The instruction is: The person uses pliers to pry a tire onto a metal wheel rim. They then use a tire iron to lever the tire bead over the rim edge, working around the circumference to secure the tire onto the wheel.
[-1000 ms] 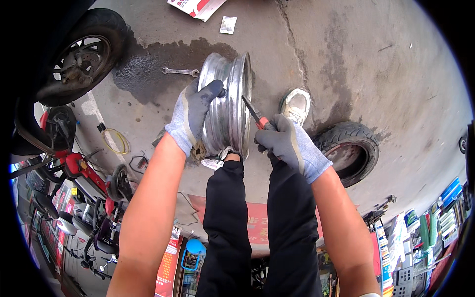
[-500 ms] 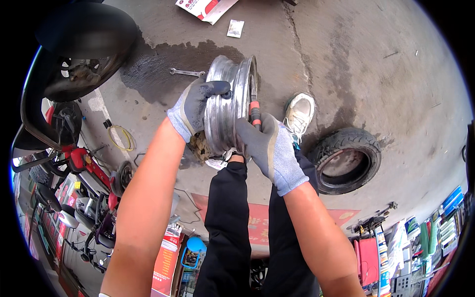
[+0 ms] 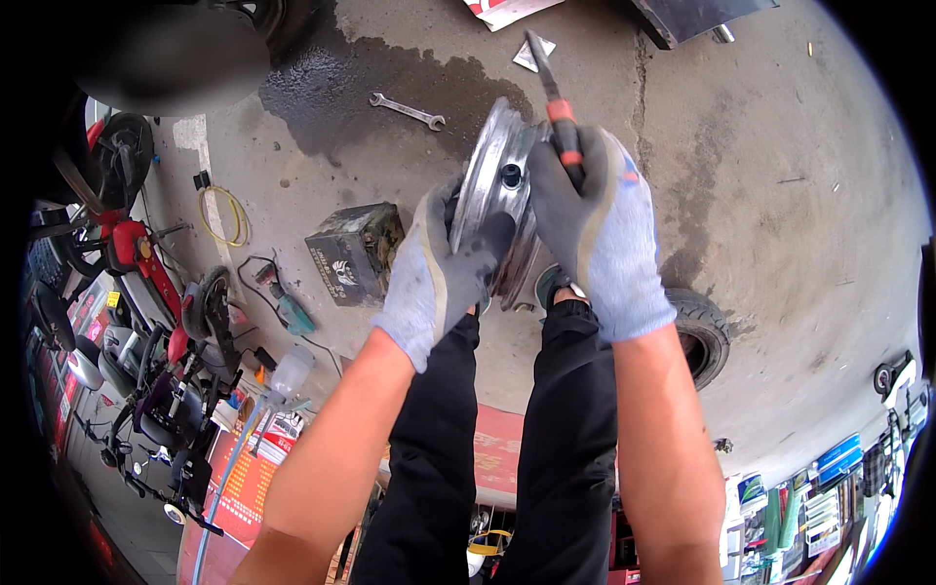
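In front of my legs, a bare silver metal wheel rim (image 3: 487,161) is held up on a tilt. A short black rubber valve stem (image 3: 510,175) sticks out of its channel. My left hand (image 3: 448,249), in a grey-palmed work glove, is closed round the rim's near left side. My right hand (image 3: 595,210), gloved the same way, is wrapped round a file-like tool (image 3: 564,122) with a red-and-black handle; its long grey blade points up and away. That hand sits right beside the rim's right edge; whether it touches the metal I cannot tell.
Beyond the rim, an open-end wrench (image 3: 408,111) lies by a wet patch. A black box (image 3: 356,255) and a green power tool (image 3: 292,312) with its cord lie to the left. A tyre (image 3: 704,341) rests on the right. A red scooter (image 3: 136,255) stands far left.
The rim has turned and shifted right. My left hand has slid to its nearer side. My right hand has risen, carrying the tool from beside the rim to above its right edge.
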A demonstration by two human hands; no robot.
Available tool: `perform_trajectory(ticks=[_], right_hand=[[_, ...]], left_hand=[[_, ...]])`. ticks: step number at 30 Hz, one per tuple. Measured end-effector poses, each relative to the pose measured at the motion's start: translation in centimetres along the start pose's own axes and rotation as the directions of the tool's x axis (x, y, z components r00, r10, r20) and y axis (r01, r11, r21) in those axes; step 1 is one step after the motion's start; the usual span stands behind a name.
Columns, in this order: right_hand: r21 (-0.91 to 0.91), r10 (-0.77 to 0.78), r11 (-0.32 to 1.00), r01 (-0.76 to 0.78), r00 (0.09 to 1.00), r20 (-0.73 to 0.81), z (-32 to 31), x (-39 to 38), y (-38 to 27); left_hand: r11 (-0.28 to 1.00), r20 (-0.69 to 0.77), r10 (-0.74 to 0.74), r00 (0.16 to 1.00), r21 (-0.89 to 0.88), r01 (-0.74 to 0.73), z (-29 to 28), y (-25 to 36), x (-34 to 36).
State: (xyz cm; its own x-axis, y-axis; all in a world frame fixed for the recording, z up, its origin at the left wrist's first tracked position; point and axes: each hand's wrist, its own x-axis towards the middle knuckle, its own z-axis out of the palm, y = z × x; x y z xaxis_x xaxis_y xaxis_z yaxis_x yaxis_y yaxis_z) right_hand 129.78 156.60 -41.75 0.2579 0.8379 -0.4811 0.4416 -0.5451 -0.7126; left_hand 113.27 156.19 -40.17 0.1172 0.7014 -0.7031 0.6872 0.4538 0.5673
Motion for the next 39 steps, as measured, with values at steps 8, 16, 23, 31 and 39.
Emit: perform_trajectory(ticks=[8, 16, 23, 31, 39], right_hand=[[-0.294, -0.011, 0.922, 0.252, 0.776, 0.631, 2.3, 9.5, -3.7], [-0.237, 0.303, 0.948, -0.213, 0.836, 0.458, -2.0, 2.2, 2.0], [0.279, 0.442, 0.731, -0.623, 0.743, 0.502, 3.2, -5.9, 4.4], [0.290, 0.393, 0.765, -0.575, 0.774, 0.497, 4.4, -5.3, 1.7], [0.053, 0.282, 0.912, -0.407, 0.716, 0.639, 1.4, -6.8, 5.6]], left_hand=[[0.911, -0.199, 0.156, 0.968, 0.408, -0.063, 4.8, 0.1, -2.8], [0.658, 0.113, 0.437, 0.893, 0.637, -0.402, -1.3, -1.4, -3.4], [0.753, -0.173, -0.301, 0.938, -0.647, 0.123, -0.8, -9.0, -7.6], [0.616, 0.191, -0.269, 0.944, -0.719, 0.321, -2.2, -6.7, -1.7], [0.527, 0.343, -0.154, 0.927, -0.765, 0.370, -2.9, -7.2, -1.4]])
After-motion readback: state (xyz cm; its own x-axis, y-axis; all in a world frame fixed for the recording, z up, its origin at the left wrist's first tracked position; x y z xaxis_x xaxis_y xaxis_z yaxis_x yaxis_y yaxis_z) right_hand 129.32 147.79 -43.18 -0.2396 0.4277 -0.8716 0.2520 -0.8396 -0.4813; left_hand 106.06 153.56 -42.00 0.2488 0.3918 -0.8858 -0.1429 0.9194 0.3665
